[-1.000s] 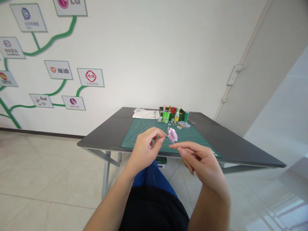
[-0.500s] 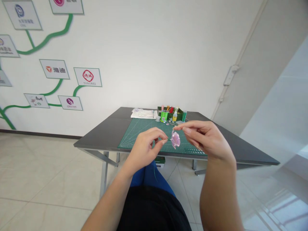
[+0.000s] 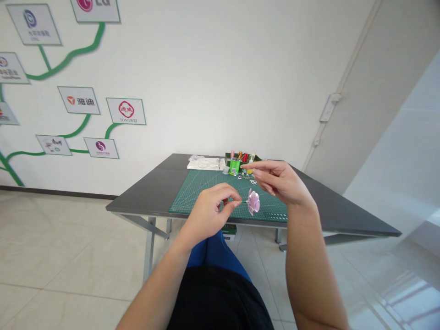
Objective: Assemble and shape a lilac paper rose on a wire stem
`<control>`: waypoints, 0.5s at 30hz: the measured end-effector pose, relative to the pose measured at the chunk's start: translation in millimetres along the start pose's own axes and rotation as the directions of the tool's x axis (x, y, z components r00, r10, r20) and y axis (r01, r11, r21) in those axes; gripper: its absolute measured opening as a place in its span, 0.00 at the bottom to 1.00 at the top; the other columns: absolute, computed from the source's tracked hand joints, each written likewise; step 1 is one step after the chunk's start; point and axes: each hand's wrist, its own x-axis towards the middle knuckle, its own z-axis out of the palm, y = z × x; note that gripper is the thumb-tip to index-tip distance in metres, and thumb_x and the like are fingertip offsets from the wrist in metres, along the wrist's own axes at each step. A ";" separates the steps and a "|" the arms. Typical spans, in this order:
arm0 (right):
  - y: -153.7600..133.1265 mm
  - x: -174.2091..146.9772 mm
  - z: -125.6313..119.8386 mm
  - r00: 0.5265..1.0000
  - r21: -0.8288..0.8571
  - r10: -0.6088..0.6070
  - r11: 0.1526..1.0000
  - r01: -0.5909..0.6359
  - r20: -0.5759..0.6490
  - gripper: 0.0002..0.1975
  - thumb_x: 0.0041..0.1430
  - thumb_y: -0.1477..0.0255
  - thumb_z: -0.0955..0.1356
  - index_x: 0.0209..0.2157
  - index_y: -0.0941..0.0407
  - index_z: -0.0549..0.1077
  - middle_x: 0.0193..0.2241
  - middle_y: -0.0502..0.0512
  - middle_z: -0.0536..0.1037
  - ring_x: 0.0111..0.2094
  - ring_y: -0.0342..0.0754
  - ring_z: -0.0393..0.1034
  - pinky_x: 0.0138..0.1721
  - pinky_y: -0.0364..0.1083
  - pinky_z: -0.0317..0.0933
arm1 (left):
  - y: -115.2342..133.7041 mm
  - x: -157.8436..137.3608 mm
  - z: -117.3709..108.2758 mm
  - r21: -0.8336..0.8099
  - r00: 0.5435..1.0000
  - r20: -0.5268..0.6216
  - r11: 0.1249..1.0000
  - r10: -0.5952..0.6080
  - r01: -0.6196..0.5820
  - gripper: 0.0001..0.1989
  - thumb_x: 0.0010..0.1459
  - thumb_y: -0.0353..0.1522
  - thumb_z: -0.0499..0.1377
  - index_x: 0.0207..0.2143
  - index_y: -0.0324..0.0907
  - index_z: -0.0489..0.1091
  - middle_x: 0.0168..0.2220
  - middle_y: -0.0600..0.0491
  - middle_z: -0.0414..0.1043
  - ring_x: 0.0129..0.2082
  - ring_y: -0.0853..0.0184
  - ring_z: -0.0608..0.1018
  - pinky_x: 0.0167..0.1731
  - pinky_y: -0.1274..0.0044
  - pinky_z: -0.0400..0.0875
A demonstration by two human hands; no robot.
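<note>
Pink paper flower point(image 3: 253, 201) sits on a thin stem pinched in our left hand point(image 3: 209, 211), above the near edge of the green cutting mat point(image 3: 206, 188). Half a second ago our right hand point(image 3: 277, 181) touched the petals; now it has lifted clear, fingers loosely curled and holding nothing we can see. It hides part of the tool tray point(image 3: 237, 159) at the surface's point(image 3: 151, 192) far side.

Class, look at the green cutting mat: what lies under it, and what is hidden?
The green cutting mat lies flat on the dark table. The right hand and pink flower cover part of it.
</note>
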 end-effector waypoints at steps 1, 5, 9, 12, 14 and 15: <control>1.8 1.0 -0.5 1.000 0.002 0.002 1.000 -0.002 -0.002 0.20 0.62 0.60 0.75 0.49 0.59 0.86 0.12 0.41 0.60 0.15 0.38 0.51 0.18 0.42 0.44 | -0.1 0.0 0.1 0.002 1.000 0.003 1.000 -0.002 0.002 0.08 0.67 0.27 0.59 0.33 0.42 0.76 0.37 0.51 0.79 0.34 0.67 0.78 0.30 0.77 0.66; 6.7 3.3 -1.3 1.000 -0.004 0.004 1.000 -0.004 -0.001 0.20 0.61 0.60 0.76 0.48 0.59 0.86 0.12 0.41 0.60 0.15 0.38 0.50 0.18 0.42 0.44 | -1.1 0.3 0.4 0.004 1.000 0.023 1.000 -0.008 0.008 0.08 0.67 0.28 0.60 0.34 0.43 0.76 0.37 0.50 0.79 0.35 0.65 0.78 0.31 0.77 0.68; 8.3 4.3 -0.5 1.000 -0.017 -0.017 1.000 0.017 0.009 0.18 0.62 0.60 0.75 0.47 0.58 0.86 0.12 0.42 0.61 0.15 0.38 0.51 0.18 0.42 0.44 | -2.6 0.6 1.0 0.006 0.999 0.039 1.000 -0.014 0.014 0.08 0.67 0.27 0.60 0.33 0.43 0.76 0.36 0.51 0.79 0.34 0.66 0.78 0.32 0.77 0.67; 11.1 5.2 0.0 1.000 -0.029 -0.021 0.999 0.021 0.011 0.18 0.63 0.61 0.75 0.47 0.58 0.86 0.13 0.42 0.62 0.15 0.38 0.52 0.18 0.41 0.44 | -2.5 0.5 1.4 0.001 0.999 0.039 1.000 -0.011 0.011 0.08 0.67 0.28 0.60 0.33 0.42 0.76 0.35 0.51 0.79 0.34 0.66 0.78 0.32 0.77 0.67; 15.0 5.8 0.3 1.000 -0.039 -0.007 0.999 0.007 0.011 0.17 0.63 0.61 0.74 0.47 0.58 0.86 0.13 0.42 0.62 0.15 0.38 0.52 0.19 0.41 0.44 | -1.5 0.3 1.4 -0.006 0.999 0.040 1.000 -0.008 0.008 0.08 0.67 0.29 0.60 0.34 0.42 0.77 0.35 0.50 0.79 0.34 0.66 0.78 0.31 0.77 0.67; 17.6 6.0 0.6 1.000 -0.043 0.005 0.999 -0.005 0.011 0.18 0.63 0.61 0.74 0.47 0.58 0.86 0.12 0.42 0.62 0.15 0.38 0.52 0.19 0.41 0.45 | -1.0 0.2 1.3 -0.010 0.999 0.040 1.000 -0.007 0.007 0.08 0.68 0.29 0.60 0.34 0.42 0.77 0.35 0.50 0.79 0.34 0.65 0.78 0.31 0.77 0.68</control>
